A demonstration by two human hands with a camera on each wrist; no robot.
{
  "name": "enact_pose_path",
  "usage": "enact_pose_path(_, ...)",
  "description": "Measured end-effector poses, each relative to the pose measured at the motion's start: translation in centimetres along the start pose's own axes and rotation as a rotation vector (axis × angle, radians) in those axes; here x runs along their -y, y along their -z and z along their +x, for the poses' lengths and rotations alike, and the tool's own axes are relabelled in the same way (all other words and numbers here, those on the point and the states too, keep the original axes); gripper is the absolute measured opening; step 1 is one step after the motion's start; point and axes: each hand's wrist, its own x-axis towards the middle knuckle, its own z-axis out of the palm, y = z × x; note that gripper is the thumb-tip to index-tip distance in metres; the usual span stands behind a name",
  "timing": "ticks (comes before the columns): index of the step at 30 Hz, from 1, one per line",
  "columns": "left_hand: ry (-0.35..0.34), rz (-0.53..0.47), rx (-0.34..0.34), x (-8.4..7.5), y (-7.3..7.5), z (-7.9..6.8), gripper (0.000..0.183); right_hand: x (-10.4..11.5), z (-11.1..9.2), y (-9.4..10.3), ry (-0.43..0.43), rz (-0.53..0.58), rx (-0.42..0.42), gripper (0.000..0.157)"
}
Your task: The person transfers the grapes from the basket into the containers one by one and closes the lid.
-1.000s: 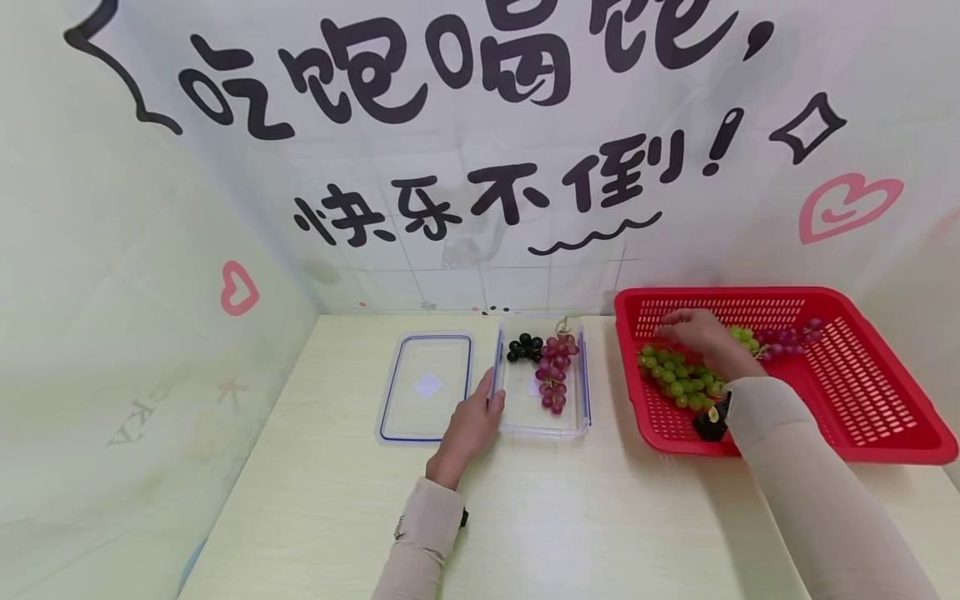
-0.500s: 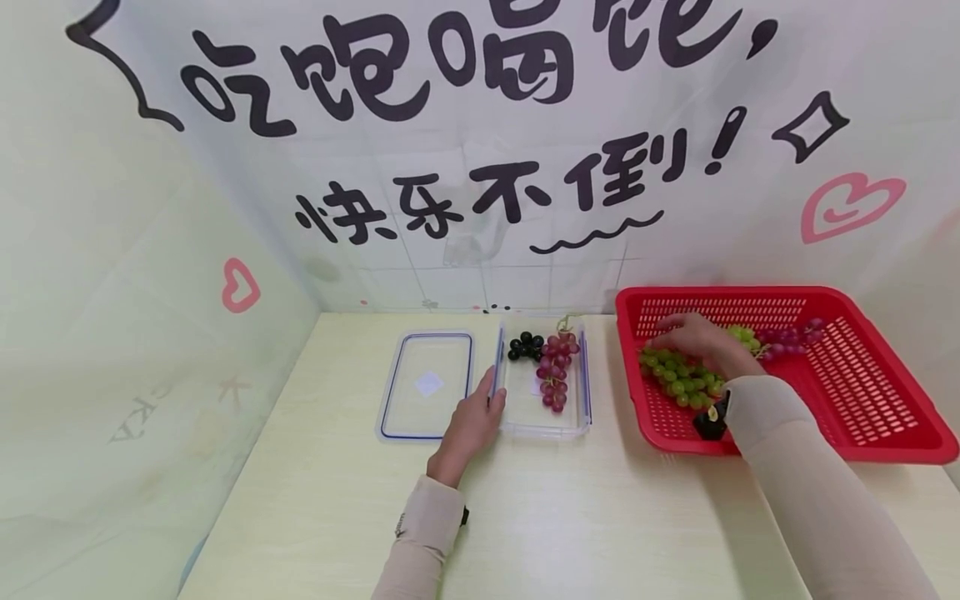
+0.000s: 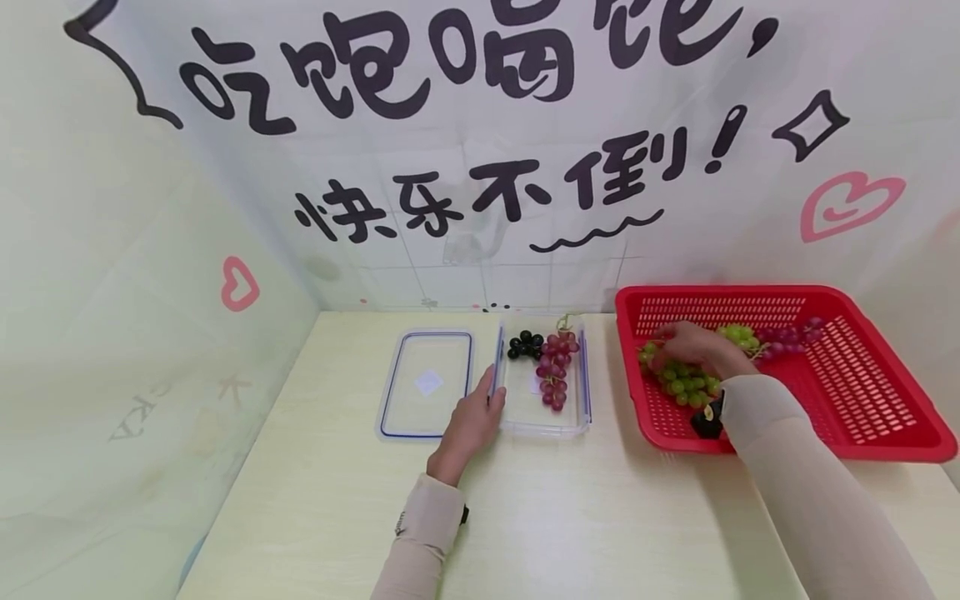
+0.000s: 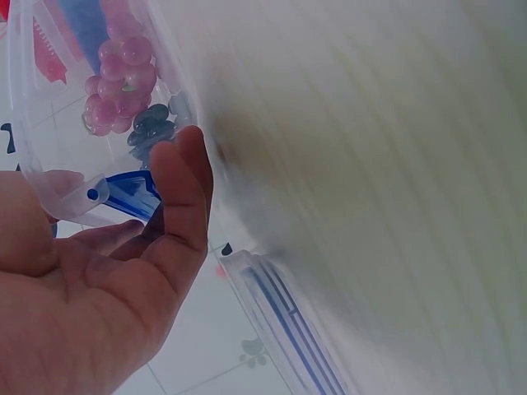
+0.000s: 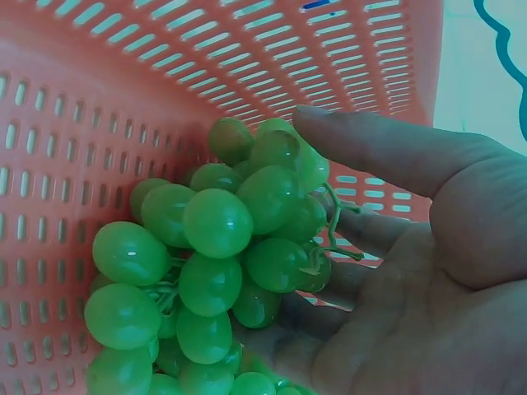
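My left hand holds the left side of a clear plastic container, near its front corner. In the left wrist view, the fingers lie by its blue clip, with the thumb partly behind the clear wall. Inside the container are a small dark grape cluster and a bunch of red grapes. Down in the red basket, my right hand grips a bunch of green grapes. Its thumb meets the top grapes and the other fingers curve behind the bunch, partly hidden.
Left of the container lies its clear lid with a blue seal. Lighter green grapes and purple grapes lie farther right in the basket. A printed white cloth stands behind the table.
My right hand has come down onto the green grapes, its fingers now among them at the bunch's left end. The left hand and the container stay in place.
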Motion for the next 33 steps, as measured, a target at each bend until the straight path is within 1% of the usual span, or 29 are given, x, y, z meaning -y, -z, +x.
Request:
enact_pose_path(3, -0.003, -0.004, -0.002, -0.04, 0.11, -0.06, 0.056, -0.02, 0.05, -0.15, -0.001, -0.007, -0.003, 0.055)
enact_pose_path(5, 0.000, -0.006, -0.001, -0.05, 0.14, -0.07, 0.056, -0.05, 0.09, -0.22, 0.005, -0.022, 0.002, 0.054)
enact_pose_path(14, -0.001, -0.013, -0.002, -0.08, 0.20, -0.06, 0.056, 0.16, 0.05, -0.69, -0.007, -0.062, -0.003, 0.058)
enact_pose_path(19, 0.007, -0.013, -0.001, -0.14, 0.24, -0.10, 0.056, 0.13, 0.18, -0.76, -0.011, -0.072, -0.030, 0.049)
enact_pose_path(23, 0.019, -0.016, 0.005, -0.17, 0.23, -0.13, 0.056, -0.11, 0.33, -0.82, -0.008, -0.051, -0.053, 0.043)
enact_pose_path(33, 0.001, -0.017, -0.001, 0.04, 0.16, 0.01, 0.055, -0.31, 0.26, -0.80, -0.001, -0.044, -0.108, 0.038)
